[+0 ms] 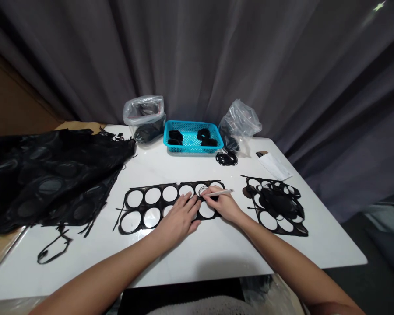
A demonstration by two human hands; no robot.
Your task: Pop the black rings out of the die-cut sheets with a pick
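A black rubber sheet (145,204) with two rows of round holes lies flat on the white table (190,258). My left hand (179,218) rests palm down over its middle, fingers stretched out. With my right hand (221,203) I grip a slim white pen-like tool (218,193), its tip at a hole in the upper row. Thin black rings (202,190) show at that hole, near the tip. To the right is another holed black sheet (298,229), with a heap of black discs and loops (279,203) on it.
Behind the sheets stands a turquoise basket (193,149) holding several black ring bundles, between two clear plastic bags (144,111) (241,120). A coil of black rings (226,158) lies before it. A large pile of black holed sheets (52,175) covers the left. A phone under white paper (276,165) lies right.
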